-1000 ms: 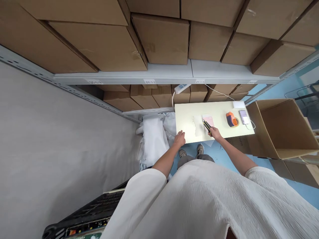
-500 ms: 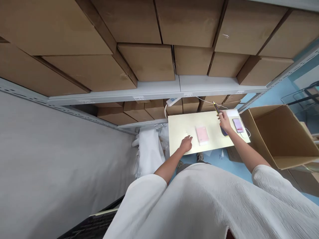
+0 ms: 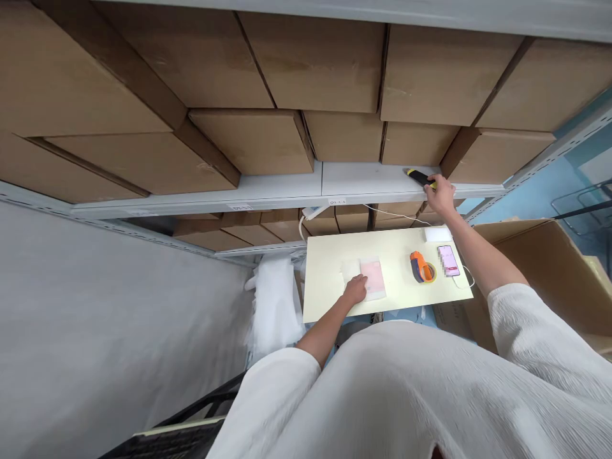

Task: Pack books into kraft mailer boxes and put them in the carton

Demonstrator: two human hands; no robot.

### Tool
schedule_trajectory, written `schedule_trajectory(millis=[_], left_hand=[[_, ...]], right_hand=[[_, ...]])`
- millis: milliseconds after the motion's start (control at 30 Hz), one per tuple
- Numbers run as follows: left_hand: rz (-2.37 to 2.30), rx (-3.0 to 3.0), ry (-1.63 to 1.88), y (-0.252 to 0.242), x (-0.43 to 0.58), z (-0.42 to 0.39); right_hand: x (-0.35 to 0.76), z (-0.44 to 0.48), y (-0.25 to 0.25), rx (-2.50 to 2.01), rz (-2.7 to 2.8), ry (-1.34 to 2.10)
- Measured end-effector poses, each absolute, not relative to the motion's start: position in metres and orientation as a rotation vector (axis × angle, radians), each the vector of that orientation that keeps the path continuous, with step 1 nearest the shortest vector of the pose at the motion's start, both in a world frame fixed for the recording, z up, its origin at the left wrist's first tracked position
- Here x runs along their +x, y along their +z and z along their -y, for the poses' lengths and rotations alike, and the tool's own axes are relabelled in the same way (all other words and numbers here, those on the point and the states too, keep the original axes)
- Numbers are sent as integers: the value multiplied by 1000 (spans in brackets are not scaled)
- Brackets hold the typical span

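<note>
My right hand [image 3: 440, 193] reaches up to the grey shelf [image 3: 363, 182] and is closed around a black and yellow utility knife [image 3: 419, 177], whose tip lies on the shelf. My left hand [image 3: 356, 290] rests on the pale yellow table [image 3: 329, 261], fingers curled on the left edge of a pink packet in clear wrap [image 3: 371, 278]. A white piece [image 3: 349, 270] lies just beyond that hand.
An orange tape dispenser [image 3: 421, 266], a phone on a cable [image 3: 448, 260] and a white block [image 3: 437, 234] sit on the table's right. Cardboard boxes [image 3: 258, 140] fill the shelves. An open carton [image 3: 540, 255] stands right; white wrapping [image 3: 275, 306] is piled left.
My right hand rose from the table's middle, past the tape dispenser, up to the shelf with the knife. My left hand slid right onto the pink packet.
</note>
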State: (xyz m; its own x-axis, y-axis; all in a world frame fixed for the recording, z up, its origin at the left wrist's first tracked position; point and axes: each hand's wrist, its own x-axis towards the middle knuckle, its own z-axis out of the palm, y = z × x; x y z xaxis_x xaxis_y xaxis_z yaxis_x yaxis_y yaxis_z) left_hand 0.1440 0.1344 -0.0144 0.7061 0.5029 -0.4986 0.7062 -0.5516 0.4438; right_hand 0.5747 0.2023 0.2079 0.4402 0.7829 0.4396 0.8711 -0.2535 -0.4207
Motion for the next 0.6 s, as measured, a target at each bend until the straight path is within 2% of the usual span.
schedule_trajectory(millis=[233, 467, 600], left_hand=[[-1000, 2251, -447, -18, 151, -133], [-1031, 2227, -441, -21, 150, -127], [-1053, 2210, -401, -25, 145, -119]], right_hand=[[590, -217, 195, -2031, 1453, -172], [563, -195, 186, -1936, 1496, -228], [507, -160, 141, -1815, 1513, 33]])
